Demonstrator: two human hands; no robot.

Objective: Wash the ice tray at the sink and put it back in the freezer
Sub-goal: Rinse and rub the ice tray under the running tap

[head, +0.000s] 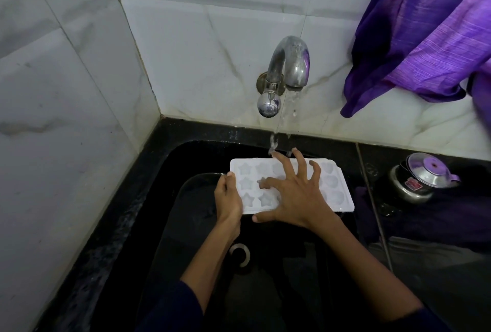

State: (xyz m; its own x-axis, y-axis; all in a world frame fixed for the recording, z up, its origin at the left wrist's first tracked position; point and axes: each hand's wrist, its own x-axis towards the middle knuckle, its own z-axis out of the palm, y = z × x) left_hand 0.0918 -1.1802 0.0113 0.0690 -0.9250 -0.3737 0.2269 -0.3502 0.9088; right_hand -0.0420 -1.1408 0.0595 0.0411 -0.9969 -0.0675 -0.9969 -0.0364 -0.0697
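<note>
Washing step: left hand [228, 200] grips tray [335, 193] under tap [289, 63], right hand [295, 196] splayed wide scrubbing it; next, rinse the remaining cups

Cloth: purple fabric [422, 31] hanging at upper right against the tiled wall [199, 39].
Pot: lidded steel pot [421, 179] on black counter [425, 265], right side.

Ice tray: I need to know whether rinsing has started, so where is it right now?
In the head view the ice tray is centre frame over the black sink, below the running tap, left hand holding its left edge.
</note>
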